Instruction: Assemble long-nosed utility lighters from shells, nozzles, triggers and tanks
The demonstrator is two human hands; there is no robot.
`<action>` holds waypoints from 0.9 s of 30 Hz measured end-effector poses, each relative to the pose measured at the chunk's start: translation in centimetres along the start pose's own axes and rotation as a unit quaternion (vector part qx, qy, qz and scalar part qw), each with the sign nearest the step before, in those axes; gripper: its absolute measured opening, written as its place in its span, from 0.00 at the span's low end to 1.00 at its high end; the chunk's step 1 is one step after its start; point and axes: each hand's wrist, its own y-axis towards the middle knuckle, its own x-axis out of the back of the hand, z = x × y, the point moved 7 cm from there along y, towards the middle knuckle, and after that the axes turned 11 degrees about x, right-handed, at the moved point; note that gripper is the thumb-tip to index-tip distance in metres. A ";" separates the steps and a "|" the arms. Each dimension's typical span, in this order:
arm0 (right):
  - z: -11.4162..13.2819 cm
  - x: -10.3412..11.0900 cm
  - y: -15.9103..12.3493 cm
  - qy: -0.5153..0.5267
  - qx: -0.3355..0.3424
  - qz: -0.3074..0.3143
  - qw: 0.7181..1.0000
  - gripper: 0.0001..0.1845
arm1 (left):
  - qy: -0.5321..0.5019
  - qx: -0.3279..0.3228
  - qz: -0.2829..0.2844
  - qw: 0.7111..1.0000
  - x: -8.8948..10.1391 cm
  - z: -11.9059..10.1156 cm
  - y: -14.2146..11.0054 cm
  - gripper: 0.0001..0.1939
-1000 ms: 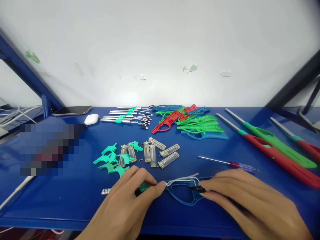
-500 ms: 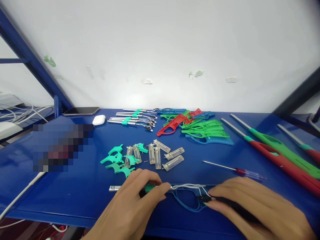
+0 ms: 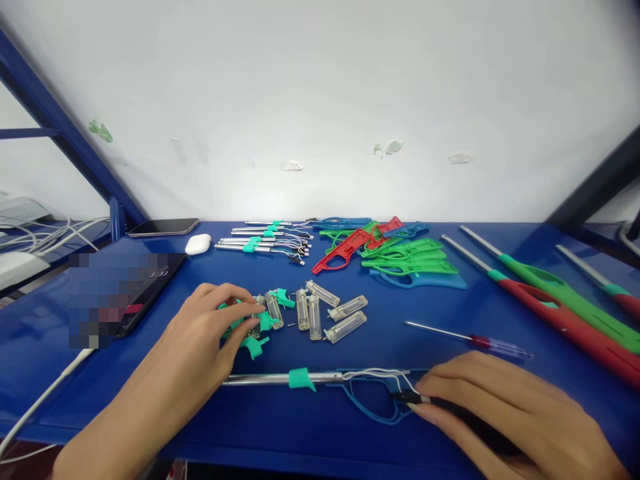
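My left hand [image 3: 210, 327] is at a small pile of teal plastic triggers [image 3: 255, 347], thumb and forefinger pinched at the left end of one. Its other fingers hide part of the pile. Near the front edge lies a metal lighter tube [image 3: 265, 379] with a teal collar [image 3: 301, 379]. White wires [image 3: 375, 372] run from the tube to a black igniter [image 3: 404, 397] at a blue lighter handle half [image 3: 370, 407]. My right hand [image 3: 515, 407] is closed over this handle's right end, thumb and fingertips at the igniter; its palm hides the rest.
Clear fuel tanks [image 3: 315, 319] lie mid-table, with a screwdriver [image 3: 470, 339] to their right. Behind are wired tubes [image 3: 250, 240] and green handle halves [image 3: 415, 257]. Long lighters [image 3: 545, 303] lie right. A phone [image 3: 150, 293] and white earbud case [image 3: 199, 244] are left.
My left hand has let go of the metal tube and moved left and away from me to the teal triggers, baring the tube's collar. My right hand stays at the handle.
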 end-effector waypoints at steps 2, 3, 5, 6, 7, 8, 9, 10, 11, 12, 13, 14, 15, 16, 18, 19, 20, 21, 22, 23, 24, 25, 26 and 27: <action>0.0 0.2 0.5 0.004 0.005 -0.001 1.000 0.12 | -0.001 0.000 0.005 1.000 -0.3 -0.1 0.1 0.20; 0.0 0.2 0.7 0.006 0.004 -0.001 1.000 0.13 | -0.002 0.000 0.002 1.000 -0.1 -0.2 0.2 0.20; -0.1 0.2 0.8 0.011 -0.006 0.001 1.000 0.14 | -0.003 -0.001 -0.009 1.000 0.4 -0.6 0.3 0.21; -0.1 0.1 0.8 0.016 -0.013 0.004 1.000 0.14 | -0.004 -0.005 -0.012 1.000 0.7 -0.8 0.3 0.21; -0.1 0.0 0.7 0.022 -0.019 0.008 1.000 0.14 | -0.005 -0.010 -0.013 1.000 0.9 -1.1 0.3 0.19; -0.1 -0.1 0.5 0.028 -0.025 0.012 0.999 0.13 | -0.005 -0.017 -0.012 1.000 1.2 -1.3 0.2 0.18; -0.1 -0.2 0.4 0.031 -0.030 0.016 0.999 0.13 | -0.005 -0.023 -0.010 1.000 1.3 -1.6 0.1 0.17; -0.1 -0.3 0.3 0.034 -0.032 0.019 0.999 0.13 | -0.003 -0.028 -0.008 1.000 1.4 -1.8 0.0 0.16; -0.1 -0.4 0.2 0.035 -0.035 0.023 0.999 0.12 | -0.001 -0.031 -0.009 0.999 1.5 -2.0 -0.2 0.15; -0.1 -0.4 0.2 0.035 -0.037 0.023 0.998 0.12 | 0.005 -0.034 -0.010 0.999 1.5 -2.1 -0.3 0.14; 0.0 -0.5 0.2 0.035 -0.036 0.024 0.998 0.12 | 0.014 -0.037 -0.015 0.999 1.5 -2.2 -0.4 0.15; 0.0 -0.5 0.2 0.036 -0.035 0.023 0.998 0.12 | 0.023 -0.040 -0.019 0.999 1.5 -2.3 -0.5 0.15; 0.0 -0.4 0.3 0.037 -0.033 0.021 0.999 0.12 | 0.031 -0.041 -0.020 0.998 1.4 -2.3 -0.5 0.16; 0.0 -0.4 0.3 0.037 -0.033 0.020 0.999 0.12 | 0.038 -0.041 -0.019 0.998 1.2 -2.2 -0.5 0.17; 0.0 -0.3 0.3 0.037 -0.028 0.019 0.999 0.12 | 0.042 -0.036 -0.017 0.998 0.7 -1.8 -0.3 0.19; 0.0 -0.3 0.3 0.037 -0.028 0.021 0.999 0.12 | 0.040 -0.033 -0.015 0.999 0.4 -1.5 -0.2 0.19; -0.1 -0.3 0.3 0.037 -0.027 0.022 0.999 0.12 | 0.039 -0.031 -0.015 0.999 0.1 -1.3 -0.1 0.20; -0.1 -0.4 0.3 0.036 -0.027 0.024 0.999 0.12 | 0.039 -0.031 -0.017 0.999 -0.1 -1.1 0.0 0.21; 0.0 -0.4 0.3 0.036 -0.026 0.025 0.999 0.12 | 0.039 -0.031 -0.017 0.999 -0.2 -0.9 0.0 0.21; 0.0 -0.5 0.3 0.035 -0.023 0.026 0.999 0.11 | 0.039 -0.033 -0.016 0.999 -0.3 -0.8 0.0 0.21; 0.0 -0.5 0.3 0.033 -0.023 0.027 0.999 0.11 | 0.039 -0.036 -0.013 0.999 -0.4 -0.9 0.0 0.20; 0.0 -0.6 0.3 0.030 -0.022 0.027 0.999 0.11 | 0.039 -0.038 -0.010 0.998 -0.4 -1.0 -0.1 0.19; 0.0 -0.6 0.2 0.029 -0.023 0.026 0.999 0.11 | 0.040 -0.039 -0.007 0.998 -0.3 -1.1 -0.2 0.18; 0.0 -0.6 0.2 0.030 -0.025 0.027 0.999 0.11 | 0.041 -0.040 -0.006 0.998 -0.2 -1.3 -0.3 0.17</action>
